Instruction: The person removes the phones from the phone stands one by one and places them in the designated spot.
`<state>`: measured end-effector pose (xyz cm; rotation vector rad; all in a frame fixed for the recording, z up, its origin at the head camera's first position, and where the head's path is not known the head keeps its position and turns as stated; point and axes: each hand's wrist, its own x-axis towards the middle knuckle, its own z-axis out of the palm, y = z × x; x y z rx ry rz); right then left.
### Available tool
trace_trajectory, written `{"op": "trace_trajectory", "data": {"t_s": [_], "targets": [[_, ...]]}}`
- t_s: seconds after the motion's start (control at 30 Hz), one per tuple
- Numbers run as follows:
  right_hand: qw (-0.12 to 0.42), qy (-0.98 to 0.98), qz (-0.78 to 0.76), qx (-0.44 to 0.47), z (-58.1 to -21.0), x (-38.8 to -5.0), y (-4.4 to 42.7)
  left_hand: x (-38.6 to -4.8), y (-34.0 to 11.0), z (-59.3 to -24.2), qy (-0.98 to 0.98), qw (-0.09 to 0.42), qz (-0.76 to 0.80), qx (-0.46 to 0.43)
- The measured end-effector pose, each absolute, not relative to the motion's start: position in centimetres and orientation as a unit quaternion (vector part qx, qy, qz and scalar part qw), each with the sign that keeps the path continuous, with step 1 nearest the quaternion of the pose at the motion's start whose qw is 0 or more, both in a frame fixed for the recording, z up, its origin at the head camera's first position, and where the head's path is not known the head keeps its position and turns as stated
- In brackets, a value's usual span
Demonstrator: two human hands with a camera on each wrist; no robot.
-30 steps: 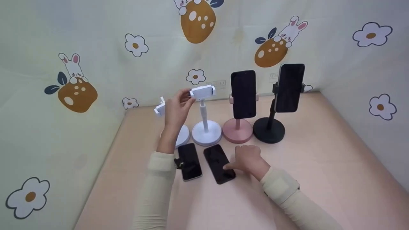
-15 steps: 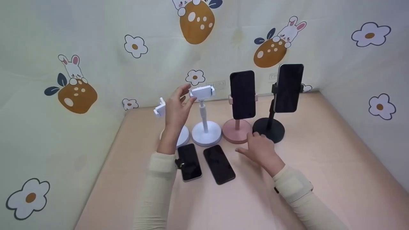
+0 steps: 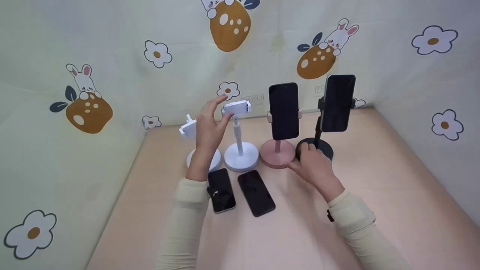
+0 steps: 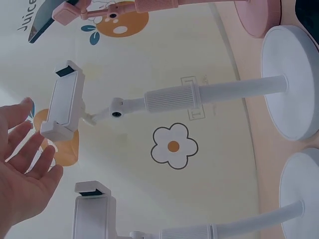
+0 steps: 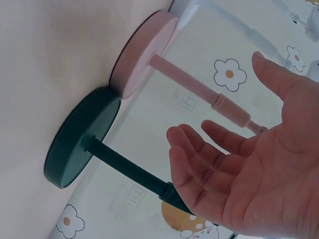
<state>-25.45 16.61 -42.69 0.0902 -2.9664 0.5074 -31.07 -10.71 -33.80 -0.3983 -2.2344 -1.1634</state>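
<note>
My left hand (image 3: pixel 210 129) is raised at the left end of a white stand's clamp (image 3: pixel 237 108), thumb and fingers spread apart. In the left wrist view the fingers of the left hand (image 4: pixel 27 164) lie around the lower end of the clamp (image 4: pixel 64 102) without gripping it; contact is unclear. My right hand (image 3: pixel 315 167) hovers before the pink base (image 3: pixel 275 155) and the black base (image 3: pixel 326 148). The right wrist view shows this hand (image 5: pixel 249 169) holding nothing, its fingers loosely bent. Two dark phones (image 3: pixel 224 189) (image 3: pixel 257 193) lie flat before the white stands.
A second white stand (image 3: pixel 189 129) is partly behind the left forearm. The pink stand carries an upright phone (image 3: pixel 284 111), and the black stand carries another phone (image 3: pixel 339 103). Patterned cloth walls (image 3: pixel 180 78) border the table (image 3: pixel 393 180) behind and at both sides.
My right hand has left the right flat phone and moved right and farther back, toward the pink and black bases. My left hand's fingers have spread wider beside the clamp.
</note>
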Motion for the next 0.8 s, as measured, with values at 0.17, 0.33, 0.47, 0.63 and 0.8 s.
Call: {"op": "trace_trajectory", "data": {"t_s": [0.17,0.33,0.47,0.63,0.8], "targets": [[0.078,-0.981,0.176,0.025,-41.8,-25.6,16.7,-30.8,-10.2,-33.7,-0.827,0.308,-0.44,-0.167],[0.098,-0.975,0.2,0.021,-40.9,-25.7,16.5,-30.4,-9.4,-33.4,-0.816,0.321,-0.441,-0.19],[0.119,-0.966,0.23,0.019,-40.2,-25.8,16.2,-30.1,-8.6,-33.2,-0.808,0.328,-0.444,-0.206],[0.138,-0.957,0.256,0.021,-39.6,-26.0,15.8,-29.8,-7.6,-33.2,-0.804,0.327,-0.443,-0.223],[0.139,-0.949,0.284,0.017,-39.3,-26.2,15.5,-29.4,-6.6,-33.5,-0.803,0.322,-0.439,-0.242]]}}
